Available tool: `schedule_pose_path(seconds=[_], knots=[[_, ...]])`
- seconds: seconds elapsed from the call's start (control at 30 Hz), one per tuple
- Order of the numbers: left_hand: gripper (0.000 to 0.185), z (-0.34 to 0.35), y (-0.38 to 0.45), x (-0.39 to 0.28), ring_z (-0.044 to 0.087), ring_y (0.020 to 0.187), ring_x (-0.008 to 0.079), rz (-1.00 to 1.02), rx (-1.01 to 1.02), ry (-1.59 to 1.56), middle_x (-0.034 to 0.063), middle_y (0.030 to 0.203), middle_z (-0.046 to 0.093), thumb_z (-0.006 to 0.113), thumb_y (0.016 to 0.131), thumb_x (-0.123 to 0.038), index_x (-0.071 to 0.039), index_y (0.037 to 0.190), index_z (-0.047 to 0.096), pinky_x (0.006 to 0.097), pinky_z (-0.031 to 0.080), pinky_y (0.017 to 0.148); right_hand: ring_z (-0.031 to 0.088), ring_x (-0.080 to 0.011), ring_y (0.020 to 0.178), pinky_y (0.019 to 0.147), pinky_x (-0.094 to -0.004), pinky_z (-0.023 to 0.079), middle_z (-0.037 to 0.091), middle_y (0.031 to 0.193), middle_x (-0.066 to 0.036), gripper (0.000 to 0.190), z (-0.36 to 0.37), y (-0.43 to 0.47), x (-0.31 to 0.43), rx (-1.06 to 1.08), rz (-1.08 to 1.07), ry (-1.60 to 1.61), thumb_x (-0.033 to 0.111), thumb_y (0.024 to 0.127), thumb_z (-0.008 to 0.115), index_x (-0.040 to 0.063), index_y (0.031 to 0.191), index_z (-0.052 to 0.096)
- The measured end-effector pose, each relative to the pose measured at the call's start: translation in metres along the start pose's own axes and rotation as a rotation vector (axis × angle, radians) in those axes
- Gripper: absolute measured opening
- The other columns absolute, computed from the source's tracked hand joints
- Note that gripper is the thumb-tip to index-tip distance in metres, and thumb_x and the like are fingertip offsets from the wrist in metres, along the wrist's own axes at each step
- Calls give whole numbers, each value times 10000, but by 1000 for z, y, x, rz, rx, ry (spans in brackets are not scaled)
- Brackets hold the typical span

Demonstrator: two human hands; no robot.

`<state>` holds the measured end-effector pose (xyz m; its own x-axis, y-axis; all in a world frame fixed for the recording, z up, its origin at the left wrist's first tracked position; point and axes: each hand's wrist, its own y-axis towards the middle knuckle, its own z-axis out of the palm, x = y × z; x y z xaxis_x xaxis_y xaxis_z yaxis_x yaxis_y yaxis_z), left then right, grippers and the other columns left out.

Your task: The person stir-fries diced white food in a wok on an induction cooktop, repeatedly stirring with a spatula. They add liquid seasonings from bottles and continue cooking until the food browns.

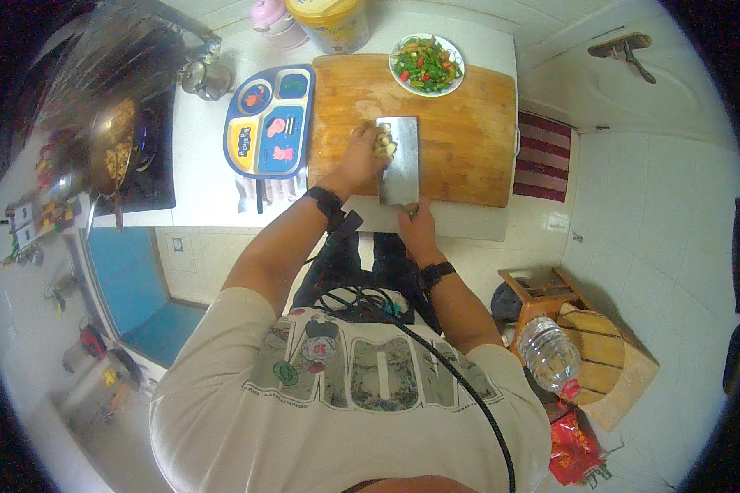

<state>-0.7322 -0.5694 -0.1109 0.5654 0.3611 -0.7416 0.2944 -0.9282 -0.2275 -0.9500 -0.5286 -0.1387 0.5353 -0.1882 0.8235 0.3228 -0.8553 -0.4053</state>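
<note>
My right hand [418, 229] grips the handle of a cleaver [402, 169] at the front edge of a wooden cutting board [468, 148]. The broad steel blade points away from me over the board. Pale chopped pieces [385, 142], which look like garlic, sit along the blade's left side, partly on it. My left hand [364, 154] is against these pieces with its fingers curled. Whether it holds any is hidden. At the board's far edge stands a white plate [428, 93] of chopped green and red vegetables [424, 65].
Left of the board lies a divided cartoon tray [263, 106]. Beyond it are a metal kettle [207, 80] and a wok [108, 175] with food on the stove [160, 179]. A yellow tub [339, 31] and pink bottle [277, 23] stand behind. A water bottle [549, 354] is at lower right.
</note>
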Motion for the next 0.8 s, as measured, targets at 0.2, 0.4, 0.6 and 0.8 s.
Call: schedule_pose_path(seconds=[0.2, 0.4, 0.6, 0.8], knots=[[639, -9, -11, -13, 603, 1083, 339, 3, -7, -22, 197, 1221, 568, 791, 778, -128, -43, 1351, 521, 396, 507, 956, 639, -305, 743, 707, -429, 523, 641, 814, -123, 326, -4, 6, 1, 55, 36, 144, 202, 843, 695, 13, 1050, 528], [488, -31, -25, -28, 655, 1003, 327, 252, -87, -81, 213, 1212, 593, 717, 854, -81, -20, 1310, 554, 379, 556, 848, 607, -173, 619, 548, -336, 508, 588, 847, -76, 259, -16, 15, -4, 147, 57, 80, 71, 855, 626, 52, 1081, 500], [334, -67, -35, -14, 668, 912, 203, -58, -209, -266, 140, 1121, 648, 640, 946, -95, 8, 1257, 572, 332, 570, 769, 593, -168, 609, 539, -333, 505, 578, 860, -80, 271, -40, 13, 33, 247, 9, 160, 74, 859, 617, 36, 1091, 481], [306, -132, -87, 21, 672, 894, 187, -113, -412, -352, 110, 1038, 676, 626, 958, -109, 11, 1237, 586, 330, 563, 760, 606, -160, 747, 645, -335, 505, 617, 908, -76, 365, -35, 17, 108, 292, -62, -85, 140, 855, 684, 73, 1184, 540]])
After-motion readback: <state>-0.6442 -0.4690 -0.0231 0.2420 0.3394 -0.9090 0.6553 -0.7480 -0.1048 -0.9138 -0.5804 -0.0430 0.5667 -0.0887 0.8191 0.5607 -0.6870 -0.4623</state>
